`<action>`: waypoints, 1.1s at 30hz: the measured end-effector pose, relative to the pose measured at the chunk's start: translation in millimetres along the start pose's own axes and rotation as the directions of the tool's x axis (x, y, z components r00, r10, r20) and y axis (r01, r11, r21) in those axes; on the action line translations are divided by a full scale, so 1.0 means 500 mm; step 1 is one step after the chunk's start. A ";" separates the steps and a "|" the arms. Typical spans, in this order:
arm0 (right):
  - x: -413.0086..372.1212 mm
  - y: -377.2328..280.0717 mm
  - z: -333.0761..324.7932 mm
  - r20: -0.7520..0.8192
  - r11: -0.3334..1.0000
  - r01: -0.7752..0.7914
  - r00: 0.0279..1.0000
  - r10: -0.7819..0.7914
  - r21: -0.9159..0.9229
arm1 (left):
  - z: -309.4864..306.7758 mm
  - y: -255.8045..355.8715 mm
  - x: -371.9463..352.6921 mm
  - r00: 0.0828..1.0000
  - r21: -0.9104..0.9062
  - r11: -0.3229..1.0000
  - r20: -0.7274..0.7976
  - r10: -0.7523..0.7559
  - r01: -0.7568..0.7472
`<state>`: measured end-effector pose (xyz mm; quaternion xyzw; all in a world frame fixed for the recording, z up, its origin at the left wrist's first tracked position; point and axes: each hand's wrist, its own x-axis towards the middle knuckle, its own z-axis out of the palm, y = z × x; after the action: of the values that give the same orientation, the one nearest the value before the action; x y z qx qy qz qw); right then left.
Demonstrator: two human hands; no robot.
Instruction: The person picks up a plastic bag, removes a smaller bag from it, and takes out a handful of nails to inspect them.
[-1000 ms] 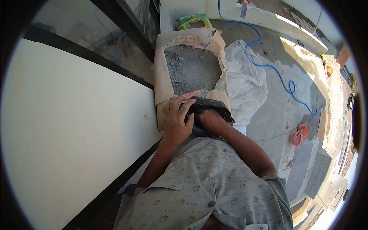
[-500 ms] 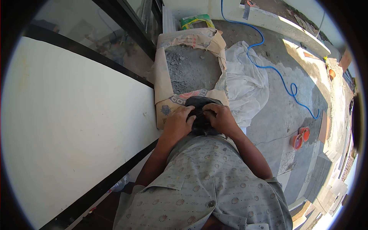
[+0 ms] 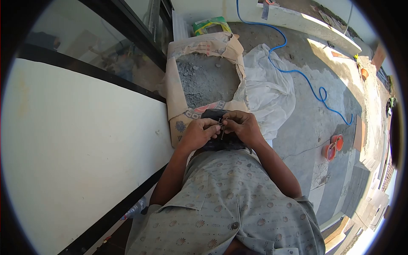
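Observation:
My left hand (image 3: 199,134) and my right hand (image 3: 244,126) meet in front of my belly, fingertips nearly touching. Between them are a few thin, dark metal nails (image 3: 222,133), pinched by both thumbs and forefingers; one points down toward me. Below the fingers lies a black plastic bag (image 3: 216,114), partly hidden by my hands. Just beyond it stands a torn-open paper sack (image 3: 175,95) of grey cement powder (image 3: 212,80), its top edges folded outward.
A white panel (image 3: 85,140) with a black frame rises at my left. Crumpled white sheeting (image 3: 274,91) lies right of the sack. A blue hose (image 3: 304,76) winds over the concrete floor. Two red buckets (image 3: 328,151) stand at the right, and a green-yellow bag (image 3: 210,25) behind the sack.
Both hands have drawn together over the black bag, and nails now show between the fingertips. Before, the fingers were at the bag itself. The view has shifted slightly.

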<state>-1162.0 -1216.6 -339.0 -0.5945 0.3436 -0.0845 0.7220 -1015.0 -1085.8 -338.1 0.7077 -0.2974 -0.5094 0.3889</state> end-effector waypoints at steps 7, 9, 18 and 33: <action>-0.005 0.015 -0.005 -0.020 0.985 0.056 0.998 -0.060 -0.162 | -0.004 -0.001 -0.003 0.997 0.012 0.998 0.050 -0.058 0.058; -0.007 0.015 -0.009 -0.031 0.974 0.065 0.997 -0.074 -0.215 | -0.004 -0.008 0.001 0.997 0.031 0.998 0.055 -0.059 0.057; -0.014 0.026 -0.016 -0.030 0.910 0.182 0.978 -0.208 -0.373 | -0.008 -0.009 -0.005 0.984 -0.029 0.991 0.125 -0.126 0.130; -0.023 -0.018 -0.014 -0.110 0.969 0.063 0.993 -0.037 0.239 | -0.004 -0.012 -0.010 0.992 -0.539 0.838 0.121 -0.026 0.087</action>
<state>-1172.2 -1218.6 -326.8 -0.5054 0.3530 -0.1749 0.7677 -1014.6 -1078.2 -340.6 0.5482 -0.1405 -0.6216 0.5416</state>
